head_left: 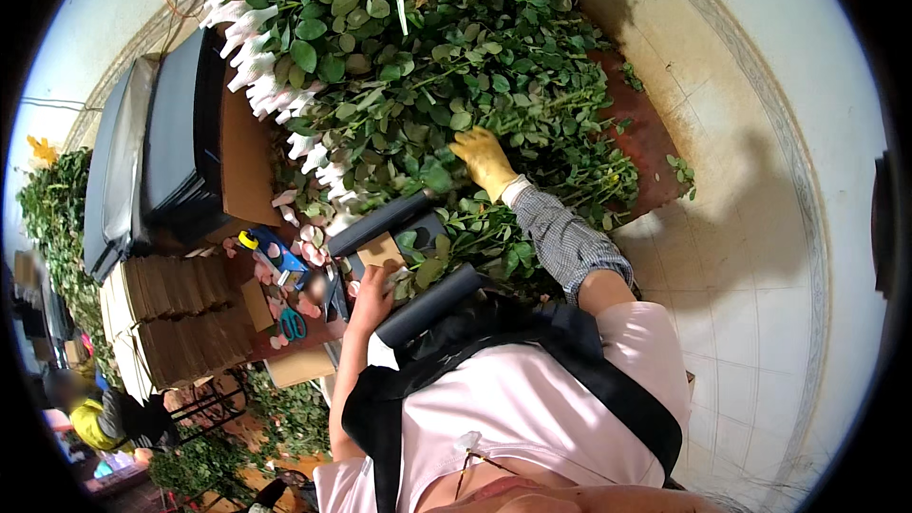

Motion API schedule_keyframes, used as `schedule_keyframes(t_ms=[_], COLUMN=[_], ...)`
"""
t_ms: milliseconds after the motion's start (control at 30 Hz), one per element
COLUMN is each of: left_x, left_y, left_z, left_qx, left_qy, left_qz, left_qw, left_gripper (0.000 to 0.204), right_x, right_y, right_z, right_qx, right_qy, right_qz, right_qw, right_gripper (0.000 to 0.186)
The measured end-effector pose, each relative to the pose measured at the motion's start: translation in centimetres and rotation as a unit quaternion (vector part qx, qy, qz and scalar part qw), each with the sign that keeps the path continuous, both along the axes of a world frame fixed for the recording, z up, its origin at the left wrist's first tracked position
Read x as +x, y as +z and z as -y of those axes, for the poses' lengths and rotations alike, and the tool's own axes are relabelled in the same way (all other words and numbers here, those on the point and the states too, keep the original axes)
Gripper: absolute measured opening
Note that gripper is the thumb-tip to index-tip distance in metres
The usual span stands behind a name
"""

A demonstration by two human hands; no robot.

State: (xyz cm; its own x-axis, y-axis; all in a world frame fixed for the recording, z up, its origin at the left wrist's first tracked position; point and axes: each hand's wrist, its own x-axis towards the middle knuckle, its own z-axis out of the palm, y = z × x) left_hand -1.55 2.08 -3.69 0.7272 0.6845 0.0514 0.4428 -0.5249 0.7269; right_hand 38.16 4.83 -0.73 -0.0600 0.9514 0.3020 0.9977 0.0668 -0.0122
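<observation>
My left hand (372,296), bare, has its fingers curled at the edge of a small brown cardboard piece (381,251). That piece lies on black wrapping sheets, with one rolled edge (380,224) above it and another black roll (429,304) close to my body. My right hand (485,161), in a yellow glove, reaches over a large heap of leafy green stems (408,85). Its fingers are stretched among the leaves, slightly bent, and no stem shows in them. White sleeves (255,65) cover the flower heads along the heap's left side.
Left of my left hand lie teal-handled scissors (292,324), a blue and yellow tool (271,252) and scattered pink petals (309,305). Beyond stand stacked brown cardboard (180,313) and dark sheets (176,133). A person in yellow (90,423) is far left. Tiled floor (741,351) lies right.
</observation>
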Motion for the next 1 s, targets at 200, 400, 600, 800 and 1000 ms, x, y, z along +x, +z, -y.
schedule_keyframes(t_ms=[200, 400, 600, 800, 1000], left_x=[0.2, 0.0, -0.5, -0.2, -0.8], left_y=[0.3, -0.1, -0.7, -1.2, -0.9], left_z=[0.3, 0.1, -0.1, -0.2, 0.6], left_qx=[-0.034, 0.027, 0.028, 0.029, 0.028], left_qy=[0.008, 0.001, 0.006, 0.004, 0.034], left_qz=[-0.01, -0.055, -0.064, -0.053, -0.067], left_qw=[0.999, 0.998, 0.998, 0.998, 0.997], left_gripper=[0.049, 0.048, 0.047, 0.051, 0.055], right_x=[2.1, 1.4, -1.8, -7.2, -2.1], right_y=[-0.8, 9.5, 9.2, 10.9, 15.3], right_z=[-0.3, -6.5, -9.4, -5.0, 0.0], right_qx=[-0.094, 0.227, -0.119, 0.082, 0.153], right_qy=[-0.007, -0.001, -0.124, 0.094, 0.086], right_qz=[-0.185, -0.061, 0.06, 0.017, -0.093], right_qw=[0.978, 0.972, 0.983, 0.992, 0.98], right_gripper=[0.037, 0.044, 0.023, 0.014, 0.015])
